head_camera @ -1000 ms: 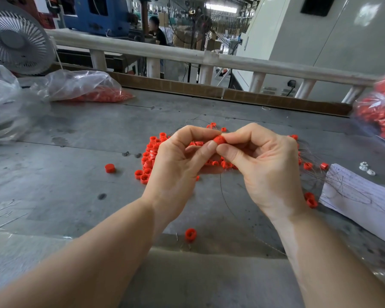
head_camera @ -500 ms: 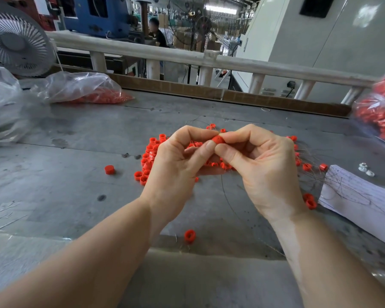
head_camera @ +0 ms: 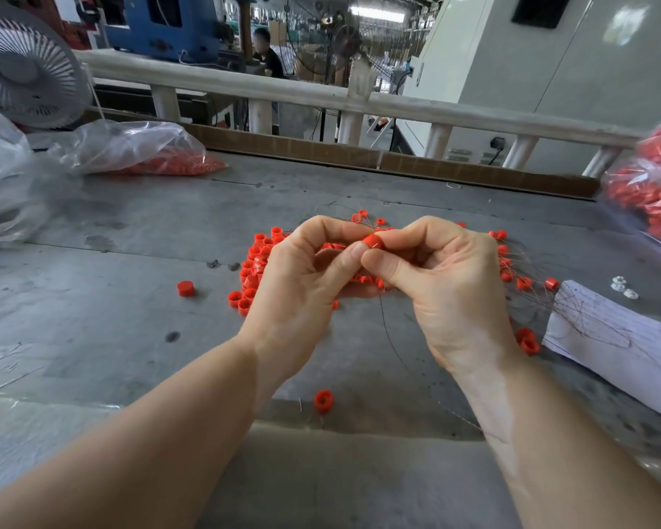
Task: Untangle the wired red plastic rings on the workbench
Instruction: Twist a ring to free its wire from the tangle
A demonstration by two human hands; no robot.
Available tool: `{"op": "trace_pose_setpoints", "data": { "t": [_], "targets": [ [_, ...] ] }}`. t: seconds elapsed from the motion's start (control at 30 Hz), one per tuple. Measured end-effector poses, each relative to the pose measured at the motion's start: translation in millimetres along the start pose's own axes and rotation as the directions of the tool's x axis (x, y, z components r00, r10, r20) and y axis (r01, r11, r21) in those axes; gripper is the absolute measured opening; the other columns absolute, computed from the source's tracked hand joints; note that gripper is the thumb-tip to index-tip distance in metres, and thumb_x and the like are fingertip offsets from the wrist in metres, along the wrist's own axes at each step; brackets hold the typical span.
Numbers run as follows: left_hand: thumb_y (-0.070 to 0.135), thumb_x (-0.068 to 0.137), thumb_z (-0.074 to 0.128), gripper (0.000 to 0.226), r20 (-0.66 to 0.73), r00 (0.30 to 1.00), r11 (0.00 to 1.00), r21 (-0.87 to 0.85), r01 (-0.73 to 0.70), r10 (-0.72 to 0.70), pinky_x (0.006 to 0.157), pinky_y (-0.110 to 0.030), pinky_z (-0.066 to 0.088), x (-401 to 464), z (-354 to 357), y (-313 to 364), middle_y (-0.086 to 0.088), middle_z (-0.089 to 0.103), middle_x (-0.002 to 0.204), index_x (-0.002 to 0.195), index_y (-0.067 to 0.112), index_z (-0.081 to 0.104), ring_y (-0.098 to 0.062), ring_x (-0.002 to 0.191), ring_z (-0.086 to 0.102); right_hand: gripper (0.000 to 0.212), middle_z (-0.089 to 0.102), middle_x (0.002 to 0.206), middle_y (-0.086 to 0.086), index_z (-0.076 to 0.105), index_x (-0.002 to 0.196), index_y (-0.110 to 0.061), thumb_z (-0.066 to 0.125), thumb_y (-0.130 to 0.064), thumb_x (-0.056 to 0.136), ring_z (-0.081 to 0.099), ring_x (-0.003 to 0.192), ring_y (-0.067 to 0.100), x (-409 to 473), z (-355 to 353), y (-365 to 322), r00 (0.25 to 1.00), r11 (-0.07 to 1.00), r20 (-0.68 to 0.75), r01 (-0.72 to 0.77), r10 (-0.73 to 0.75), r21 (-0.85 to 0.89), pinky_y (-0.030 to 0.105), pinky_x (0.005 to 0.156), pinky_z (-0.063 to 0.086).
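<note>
A small red plastic ring [head_camera: 374, 241] is pinched between my left hand [head_camera: 302, 288] and my right hand [head_camera: 447, 292], held above the grey workbench [head_camera: 111, 322]. A thin wire [head_camera: 388, 330] hangs down from my hands. Under and behind them lies a pile of red rings [head_camera: 253, 269], with more wired rings [head_camera: 519, 282] spread to the right among tangled fine wires. Single rings lie apart: one to the left [head_camera: 186, 288], one near the front edge [head_camera: 323, 400], two at the right [head_camera: 527, 342].
A clear bag with red rings [head_camera: 138, 148] lies at the back left, another bag of rings [head_camera: 653, 196] at the right edge. A white paper sheet [head_camera: 619, 337] lies to the right, small white parts [head_camera: 622, 288] beyond it. A fan [head_camera: 23, 66] and a rail [head_camera: 359, 101] stand behind.
Both hands stay in place pinching the ring; the fingers shift slightly and more of the ring shows between the fingertips.
</note>
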State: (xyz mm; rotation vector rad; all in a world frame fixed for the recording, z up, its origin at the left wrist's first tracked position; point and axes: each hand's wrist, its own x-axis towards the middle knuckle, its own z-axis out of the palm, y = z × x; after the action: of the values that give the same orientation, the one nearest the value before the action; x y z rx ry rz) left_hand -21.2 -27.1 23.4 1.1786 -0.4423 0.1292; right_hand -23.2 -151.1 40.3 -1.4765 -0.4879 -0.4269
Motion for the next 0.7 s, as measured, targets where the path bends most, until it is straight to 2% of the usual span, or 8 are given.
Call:
{"op": "trace_pose_setpoints", "data": {
  "t": [0.13, 0.23, 0.33, 0.4, 0.5, 0.53, 0.6, 0.7],
  "targets": [
    [0.019, 0.078, 0.059, 0.008, 0.018, 1.0, 1.0, -0.004, -0.003, 0.003, 0.06, -0.017, 0.053, -0.3, -0.7, 0.5, 0.003, 0.073, 0.082, 0.085, 0.015, 0.06, -0.009, 0.074, 0.069, 0.01, 0.071, 0.066, -0.005, 0.072, 0.065, -0.023, 0.076, -0.013, 0.064, 0.069, 0.064, 0.01, -0.7, 1.8, 0.0, 1.0, 1.0, 0.003, 0.016, -0.016, 0.022, 0.02, 0.058, 0.053],
    [0.016, 0.08, 0.058, 0.008, 0.004, 1.0, 1.0, -0.024, 0.01, -0.01, 0.059, -0.016, 0.053, 1.0, 0.7, -0.7, 0.003, 0.073, 0.081, 0.087, 0.013, 0.061, -0.009, 0.072, 0.069, 0.018, 0.071, 0.067, -0.004, 0.07, 0.065, -0.025, 0.076, -0.008, 0.067, 0.07, 0.067, 0.016, -0.2, 3.3, 4.6, 0.999, 1.0, -0.036, 0.015, -0.016, -0.022, 0.028, 0.062, 0.057],
    [0.015, 0.081, 0.057, 0.012, -0.049, 0.995, 0.993, -0.084, 0.082, -0.086, 0.058, -0.016, 0.052, 4.6, 1.3, -3.6, 0.001, 0.072, 0.079, 0.088, 0.013, 0.067, -0.009, 0.069, 0.068, 0.024, 0.069, 0.071, 0.002, 0.066, 0.07, -0.025, 0.076, -0.003, 0.071, 0.067, 0.068, 0.018, 2.3, 1.0, 9.8, 0.991, 0.965, -0.084, 0.083, -0.107, -0.251, 0.029, 0.066, 0.056],
    [0.019, 0.078, 0.059, 0.018, -0.042, 0.986, 0.98, -0.125, 0.155, -0.162, 0.059, -0.017, 0.052, 6.6, -0.5, -4.5, -0.002, 0.072, 0.076, 0.09, 0.009, 0.069, -0.009, 0.066, 0.067, 0.018, 0.064, 0.073, 0.006, 0.066, 0.071, -0.017, 0.075, -0.001, 0.071, 0.062, 0.068, 0.014, 3.1, -1.5, 12.2, 0.976, 0.861, -0.019, 0.183, -0.218, -0.474, 0.021, 0.066, 0.05],
    [0.021, 0.067, 0.066, 0.026, -0.053, 0.975, 0.969, -0.138, 0.207, -0.216, 0.054, -0.015, 0.05, 7.3, -3.5, -5.4, -0.003, 0.072, 0.074, 0.088, 0.006, 0.068, -0.009, 0.06, 0.066, 0.007, 0.06, 0.072, 0.004, 0.067, 0.069, -0.004, 0.073, -0.001, 0.071, 0.058, 0.064, 0.016, 1.2, -2.5, 13.2, 0.952, 0.729, 0.082, 0.279, -0.295, -0.626, 0.029, 0.061, 0.049],
    [0.018, 0.065, 0.066, 0.023, -0.059, 0.974, 0.968, -0.142, 0.209, -0.219, 0.052, -0.015, 0.05, 7.2, -4.0, -5.5, -0.004, 0.072, 0.073, 0.085, 0.007, 0.069, -0.009, 0.058, 0.066, 0.009, 0.061, 0.072, 0.004, 0.066, 0.07, -0.006, 0.072, 0.001, 0.072, 0.06, 0.064, 0.016, 0.5, -1.9, 12.5, 0.956, 0.742, 0.076, 0.269, -0.284, -0.614, 0.031, 0.06, 0.05],
    [0.012, 0.065, 0.065, 0.015, -0.071, 0.97, 0.959, -0.182, 0.215, -0.231, 0.052, -0.016, 0.051, 7.4, -5.0, -5.7, -0.005, 0.072, 0.072, 0.078, 0.009, 0.073, -0.011, 0.058, 0.067, 0.026, 0.064, 0.073, -0.002, 0.065, 0.074, -0.018, 0.072, 0.007, 0.071, 0.062, 0.065, 0.007, 1.2, -0.8, 9.8, 0.975, 0.817, 0.038, 0.203, -0.217, -0.54, 0.022, 0.062, 0.051],
    [0.006, 0.064, 0.063, 0.014, -0.107, 0.958, 0.931, -0.287, 0.227, -0.267, 0.061, -0.016, 0.054, 9.6, -7.4, -6.0, -0.005, 0.072, 0.073, 0.071, 0.011, 0.075, -0.01, 0.064, 0.068, 0.037, 0.066, 0.076, -0.011, 0.063, 0.08, -0.027, 0.071, 0.008, 0.074, 0.062, 0.07, 0.001, 3.5, -3.6, 6.5, 0.994, 0.89, -0.016, 0.087, -0.106, -0.447, 0.012, 0.068, 0.047]
  ]
}}
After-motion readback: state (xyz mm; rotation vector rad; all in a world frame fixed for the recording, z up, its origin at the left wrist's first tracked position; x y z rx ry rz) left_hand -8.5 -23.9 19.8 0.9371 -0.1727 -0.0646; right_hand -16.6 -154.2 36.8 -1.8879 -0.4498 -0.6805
